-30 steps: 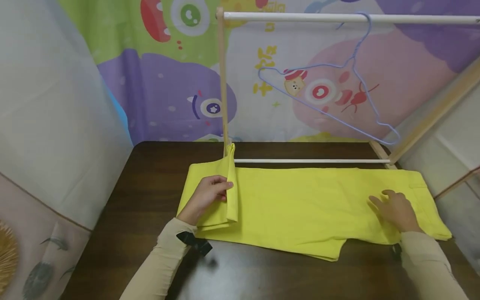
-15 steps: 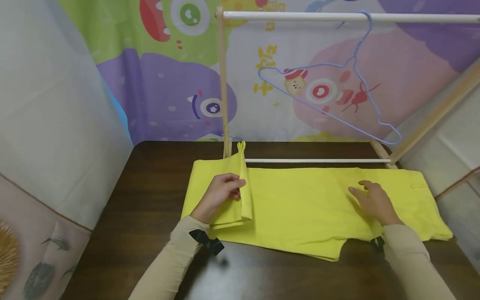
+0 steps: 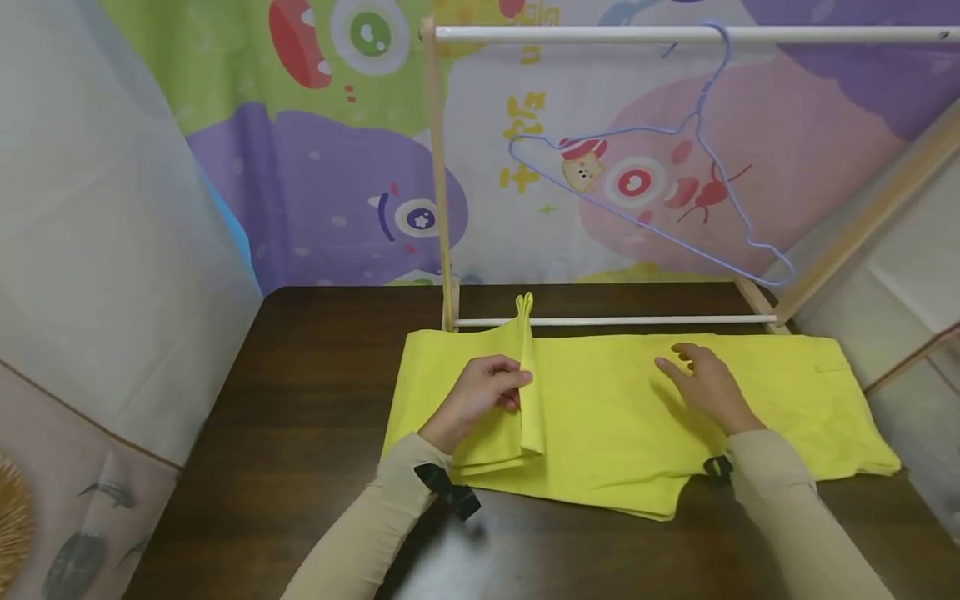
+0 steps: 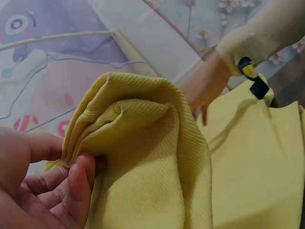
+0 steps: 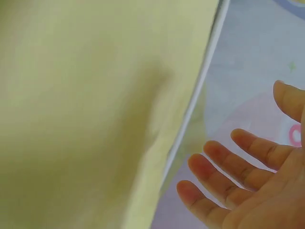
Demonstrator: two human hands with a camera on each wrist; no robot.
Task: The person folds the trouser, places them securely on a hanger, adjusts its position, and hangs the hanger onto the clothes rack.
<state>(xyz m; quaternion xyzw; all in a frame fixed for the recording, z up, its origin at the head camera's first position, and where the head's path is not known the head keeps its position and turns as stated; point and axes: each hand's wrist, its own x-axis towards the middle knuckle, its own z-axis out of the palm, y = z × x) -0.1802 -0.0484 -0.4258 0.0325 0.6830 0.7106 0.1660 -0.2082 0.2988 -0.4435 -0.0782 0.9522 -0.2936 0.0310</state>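
Observation:
A pair of yellow trousers lies lengthwise on the dark table, legs to the left and waistband to the right. My left hand pinches the leg hems between thumb and fingers, lifting them so that the lower legs fold back over the rest. In the left wrist view the layered hem bulges up from the thumb and fingertips. My right hand hovers over the middle of the trousers, fingers spread and loosely bent. The right wrist view shows its fingers holding nothing, apart from the cloth.
Behind the trousers stands a rack with a white top rail, wooden posts and a low white bar. A blue wire hanger hangs on the rail. The dark wooden table extends left and in front.
My left hand has carried the pinched hems to the right, so the fold has grown. My right hand has moved left over the trousers, from near the waistband toward the middle.

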